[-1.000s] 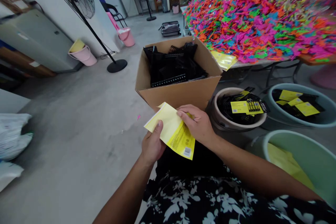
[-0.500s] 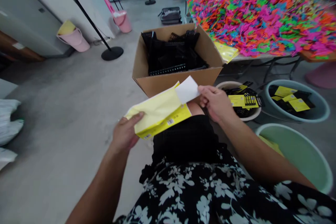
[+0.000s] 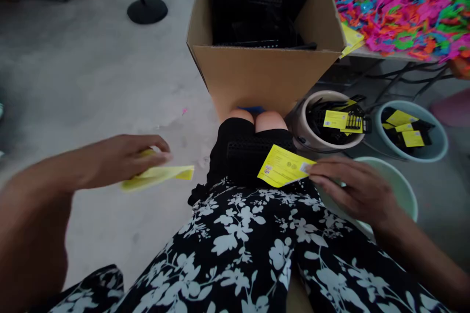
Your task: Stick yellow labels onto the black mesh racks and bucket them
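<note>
Between the thumb and fingers of my right hand point(image 3: 350, 188) is the right end of a yellow printed card point(image 3: 284, 165), held above my lap. My left hand point(image 3: 135, 159) is out to the left over the floor, closed on a blurred yellow sheet point(image 3: 161, 176), perhaps more than one layer. Across my lap lies a dark gridded plastic piece point(image 3: 242, 159), partly covered by the card and hard to make out against the black cloth.
Beyond my knees stands a cardboard box point(image 3: 268, 71) of black plastic racks. To the right are a beige bucket point(image 3: 303, 124), a blue tub point(image 3: 440, 149) and a green tub point(image 3: 406, 186). A table behind them bears a heap of colourful pieces point(image 3: 404, 5). A black stand base point(image 3: 147, 11) is at left.
My hands have moved apart. The right hand has drawn one card away over the lap, while the left hand has carried the other yellow paper leftward. The view has tipped down.
</note>
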Action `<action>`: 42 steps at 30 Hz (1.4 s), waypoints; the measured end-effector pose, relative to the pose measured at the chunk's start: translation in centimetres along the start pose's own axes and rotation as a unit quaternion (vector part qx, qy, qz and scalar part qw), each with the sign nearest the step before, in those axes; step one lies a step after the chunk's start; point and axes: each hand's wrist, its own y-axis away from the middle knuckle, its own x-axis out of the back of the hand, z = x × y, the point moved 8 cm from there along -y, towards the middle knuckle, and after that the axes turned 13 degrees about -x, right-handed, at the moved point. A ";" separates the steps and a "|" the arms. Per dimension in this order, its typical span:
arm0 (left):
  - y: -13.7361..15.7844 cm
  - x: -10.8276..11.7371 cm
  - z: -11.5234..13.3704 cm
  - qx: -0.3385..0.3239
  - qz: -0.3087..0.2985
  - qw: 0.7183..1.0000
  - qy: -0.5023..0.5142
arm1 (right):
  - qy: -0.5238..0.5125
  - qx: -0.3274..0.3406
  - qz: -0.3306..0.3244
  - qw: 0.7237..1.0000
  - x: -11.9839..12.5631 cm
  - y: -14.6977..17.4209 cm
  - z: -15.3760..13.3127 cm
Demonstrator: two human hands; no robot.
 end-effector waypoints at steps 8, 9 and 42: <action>-2.8 -14.3 7.0 -0.229 -0.032 0.964 -0.131 | -0.016 -0.122 0.129 0.984 -1.5 3.8 3.1; -2.9 -15.4 7.4 -0.250 -0.028 0.961 -0.112 | -0.026 -0.163 0.183 0.969 -1.2 4.5 4.2; -3.0 -18.0 6.5 -0.214 -0.324 0.892 -0.233 | -0.336 -0.256 0.406 0.810 -2.8 6.7 8.2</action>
